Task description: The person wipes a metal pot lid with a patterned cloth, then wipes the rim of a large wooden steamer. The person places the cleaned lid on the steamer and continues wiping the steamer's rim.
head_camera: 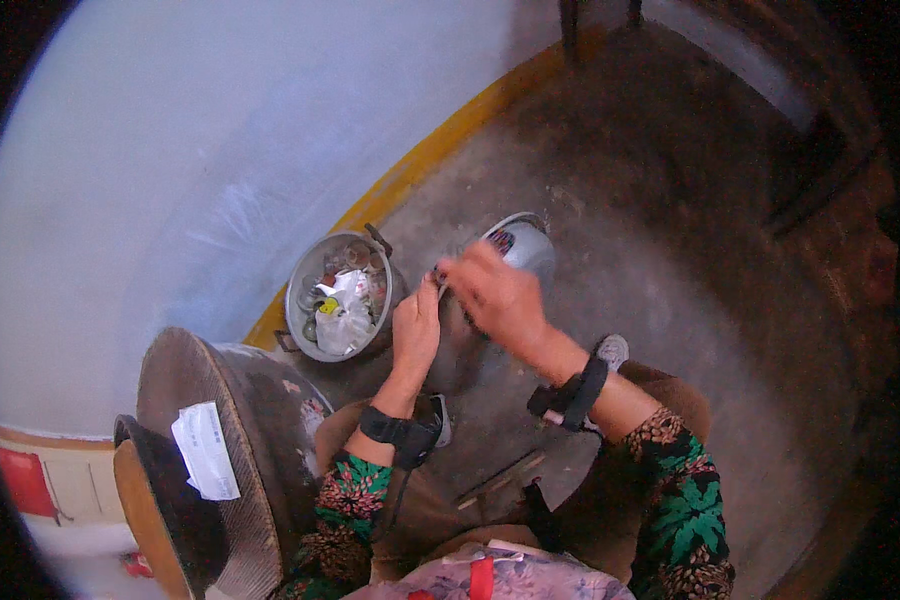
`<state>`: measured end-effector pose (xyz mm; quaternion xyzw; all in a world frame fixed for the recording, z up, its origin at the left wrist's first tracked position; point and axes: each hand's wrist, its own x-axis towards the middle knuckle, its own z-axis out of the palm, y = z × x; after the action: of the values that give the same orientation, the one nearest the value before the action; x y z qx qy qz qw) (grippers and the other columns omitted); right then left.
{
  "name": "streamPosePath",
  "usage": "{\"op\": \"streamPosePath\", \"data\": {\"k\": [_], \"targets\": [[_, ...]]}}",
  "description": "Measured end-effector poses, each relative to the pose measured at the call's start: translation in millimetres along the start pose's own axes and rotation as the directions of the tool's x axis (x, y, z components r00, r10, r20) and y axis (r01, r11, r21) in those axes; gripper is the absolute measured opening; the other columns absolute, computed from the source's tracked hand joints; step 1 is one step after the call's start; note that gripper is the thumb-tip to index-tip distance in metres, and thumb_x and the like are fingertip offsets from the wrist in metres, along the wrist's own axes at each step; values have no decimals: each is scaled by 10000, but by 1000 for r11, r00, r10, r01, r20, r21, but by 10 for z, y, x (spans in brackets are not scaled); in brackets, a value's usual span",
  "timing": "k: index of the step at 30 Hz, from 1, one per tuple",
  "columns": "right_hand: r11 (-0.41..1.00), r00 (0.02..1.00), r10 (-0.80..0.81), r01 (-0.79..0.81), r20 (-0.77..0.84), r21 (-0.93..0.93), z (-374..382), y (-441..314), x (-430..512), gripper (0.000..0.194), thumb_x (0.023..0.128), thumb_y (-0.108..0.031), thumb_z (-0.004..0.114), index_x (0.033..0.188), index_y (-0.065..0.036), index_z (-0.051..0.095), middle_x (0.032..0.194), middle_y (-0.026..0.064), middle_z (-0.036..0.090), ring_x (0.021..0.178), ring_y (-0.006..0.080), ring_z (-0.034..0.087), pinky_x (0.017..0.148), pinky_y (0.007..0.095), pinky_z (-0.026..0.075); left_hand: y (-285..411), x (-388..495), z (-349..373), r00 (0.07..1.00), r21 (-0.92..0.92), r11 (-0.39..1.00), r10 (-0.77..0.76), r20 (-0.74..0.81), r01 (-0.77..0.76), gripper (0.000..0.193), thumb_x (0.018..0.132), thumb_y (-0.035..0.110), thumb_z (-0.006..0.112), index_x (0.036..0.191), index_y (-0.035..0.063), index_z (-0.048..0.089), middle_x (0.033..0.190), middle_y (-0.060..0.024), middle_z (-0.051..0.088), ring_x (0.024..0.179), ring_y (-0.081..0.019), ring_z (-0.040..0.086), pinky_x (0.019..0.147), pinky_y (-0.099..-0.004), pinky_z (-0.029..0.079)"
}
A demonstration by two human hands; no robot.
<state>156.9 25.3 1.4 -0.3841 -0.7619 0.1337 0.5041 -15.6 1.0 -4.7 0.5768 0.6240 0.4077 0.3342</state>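
In the head view my left hand point(416, 324) is raised just right of a metal pot point(292, 319), its fingertips pinching a small dark thing point(440, 276) too small and blurred to name. My right hand point(495, 292) meets it from the right with curled, blurred fingers at the same small thing. Behind my right hand a metal basin point(532, 247) stands on the floor, partly hidden, with small dark and reddish items at its left side. The two-handled pot holds a white plastic bag point(343, 322), a yellow-green item point(328, 306) and several jar-like things.
At the lower left stands a large drum-like container point(259, 420) with woven trays point(251, 517) against it and a folded white paper point(205, 450) on them. A pale wall point(195, 187) with a yellow base stripe point(420, 161) runs behind the pot. Thin sticks point(499, 480) lie between my feet.
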Motion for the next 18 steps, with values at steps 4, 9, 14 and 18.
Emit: {"op": "streamPosePath", "data": {"k": [4,9,14,18], "targets": [[947,919,254,-300,-303,-117,-250,390,98,189,943,-113,672,1130,-114,692,978,91,623,862,342,676,670,437,565,-15,-18,-51,998,181,982,-64,14,60,591,1101,453,407,984,-60,675,844,-270,656,798,-370,648,777,-453,477],[988,982,144,-151,-118,-46,38,19,-128,203,935,-123,689,1138,-124,673,997,98,618,864,350,673,666,441,563,-55,-1,-15,995,179,980,-92,37,84,594,1098,457,408,940,-58,659,814,-284,629,757,-376,626,748,-470,463],[961,948,235,-260,-212,-96,-100,156,-33,161,945,-96,683,1106,-99,676,1009,126,623,885,346,666,738,406,551,-29,-25,-58,1000,145,989,-21,21,18,587,1099,449,408,965,-57,674,813,-277,646,759,-380,620,762,-451,474],[826,759,473,-559,-447,-75,-348,370,88,160,954,-86,669,1113,-83,676,1011,140,617,904,345,659,780,394,537,37,-62,-67,999,148,988,51,1,-51,581,1101,442,409,983,-59,678,807,-259,638,753,-370,601,768,-439,473]]}}
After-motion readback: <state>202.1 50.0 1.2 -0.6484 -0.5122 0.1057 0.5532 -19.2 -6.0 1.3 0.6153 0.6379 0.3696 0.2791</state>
